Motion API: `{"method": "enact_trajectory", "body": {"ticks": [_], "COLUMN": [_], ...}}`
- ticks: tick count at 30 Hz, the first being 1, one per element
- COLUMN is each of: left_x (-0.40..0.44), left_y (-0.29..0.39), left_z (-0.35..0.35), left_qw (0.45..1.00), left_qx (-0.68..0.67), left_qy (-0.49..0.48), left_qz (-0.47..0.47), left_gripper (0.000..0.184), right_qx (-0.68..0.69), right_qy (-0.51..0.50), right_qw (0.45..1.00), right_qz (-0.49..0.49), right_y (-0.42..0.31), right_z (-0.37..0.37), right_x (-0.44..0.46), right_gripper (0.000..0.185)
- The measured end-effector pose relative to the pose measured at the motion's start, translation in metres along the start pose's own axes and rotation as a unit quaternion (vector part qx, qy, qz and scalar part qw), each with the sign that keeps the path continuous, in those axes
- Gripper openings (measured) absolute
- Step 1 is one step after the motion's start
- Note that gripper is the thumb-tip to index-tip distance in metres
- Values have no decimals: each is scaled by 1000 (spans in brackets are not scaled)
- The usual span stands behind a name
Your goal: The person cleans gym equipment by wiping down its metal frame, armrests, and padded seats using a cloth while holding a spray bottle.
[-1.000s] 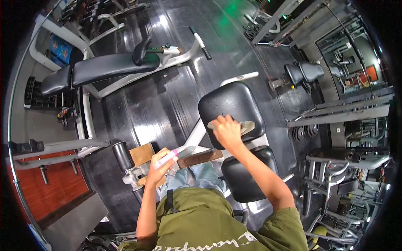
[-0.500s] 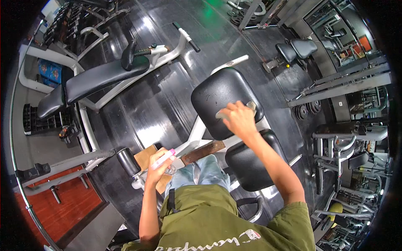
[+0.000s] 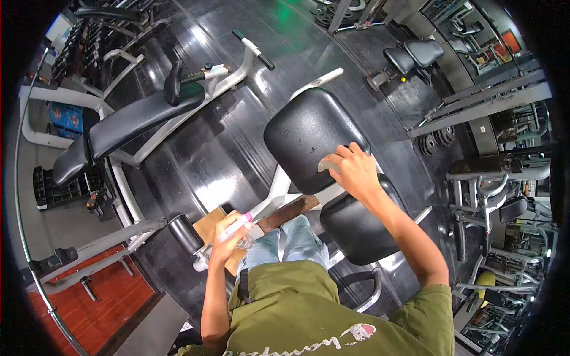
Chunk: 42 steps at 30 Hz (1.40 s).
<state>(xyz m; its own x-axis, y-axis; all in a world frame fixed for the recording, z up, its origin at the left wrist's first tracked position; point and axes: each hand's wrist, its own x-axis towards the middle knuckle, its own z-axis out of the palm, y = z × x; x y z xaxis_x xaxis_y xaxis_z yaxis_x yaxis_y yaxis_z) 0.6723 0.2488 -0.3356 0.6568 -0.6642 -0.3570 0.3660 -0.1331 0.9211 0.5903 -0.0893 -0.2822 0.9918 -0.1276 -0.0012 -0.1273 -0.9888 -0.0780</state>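
Note:
My right hand [image 3: 354, 170] is closed over a pale cloth [image 3: 328, 165], pressed to the lower right part of a black padded seat [image 3: 306, 133]. Most of the cloth is hidden under the palm. A few small dark marks show on that pad, left of the hand. Below it is a second black pad [image 3: 359, 228], with my right forearm passing over its edge. At the lower left, my left hand [image 3: 228, 230] is wrapped around a spray bottle with a pink and white head [image 3: 236, 226]; its clear body shows partly beneath the fingers.
A long black bench [image 3: 145, 121] on a white frame stands at the left. A brown bar [image 3: 289, 213] crosses before my knees, near a black roller [image 3: 185, 234]. Another bench [image 3: 423, 54] is at the far right, and weight machines [image 3: 493, 202] line the right side.
My right hand and the cloth have moved right and slightly down across the pad. My left hand still grips the spray bottle. The whole view has shifted slightly.

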Motion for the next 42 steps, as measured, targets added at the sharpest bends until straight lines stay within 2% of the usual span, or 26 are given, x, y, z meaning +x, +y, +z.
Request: {"method": "enact_trajectory", "body": {"ticks": [2,6,8,10,14,16,18,20,22,28,34,36,41,42], "left_x": [1,3,5,4,8,7,7,5,3,2,1,3,6,6], "left_y": [-2,-2,5,12,9,7,6,4,2,1,-2,-6,-7,-5], "left_z": [-1,-1,0,0,-2,-3,-4,-6,-6,-4,-1,-2,1,2], "left_qw": [1000,1000,999,999,1000,1000,1000,999,1000,999,1000,1000,999,999], "left_qx": [-8,9,15,26,23,22,22,21,16,27,7,8,29,29], "left_qy": [1,-3,1,-2,1,3,4,14,14,12,20,18,7,11], "left_qz": [-7,-1,-35,-36,-2,-5,-6,-20,-17,-17,-7,-4,-25,-25], "left_gripper": [14,14,14,15,17,17,17,17,18,18,18,17,18,18], "right_qx": [7,-3,-19,-11,17,22,30,9,1,-105,-132,-142,-97,-117], "right_qy": [17,-11,-32,-19,31,48,62,3,-45,-114,-70,-7,-12,-52], "right_qw": [999,999,995,996,998,997,997,999,997,965,969,964,942,935], "right_qz": [26,-39,-90,-85,46,59,33,-36,-65,-212,-197,-226,-320,-332], "right_y": [-2,-44,-55,-52,-20,-5,-6,-14,-25,-44,13,34,20,8], "right_z": [2,55,77,68,15,8,11,20,33,74,28,20,45,52], "right_x": [0,-7,-13,-10,11,15,10,-1,-13,-35,-45,-45,-35,-32], "right_gripper": [20,15,13,13,24,24,25,24,18,13,18,17,13,13]}}
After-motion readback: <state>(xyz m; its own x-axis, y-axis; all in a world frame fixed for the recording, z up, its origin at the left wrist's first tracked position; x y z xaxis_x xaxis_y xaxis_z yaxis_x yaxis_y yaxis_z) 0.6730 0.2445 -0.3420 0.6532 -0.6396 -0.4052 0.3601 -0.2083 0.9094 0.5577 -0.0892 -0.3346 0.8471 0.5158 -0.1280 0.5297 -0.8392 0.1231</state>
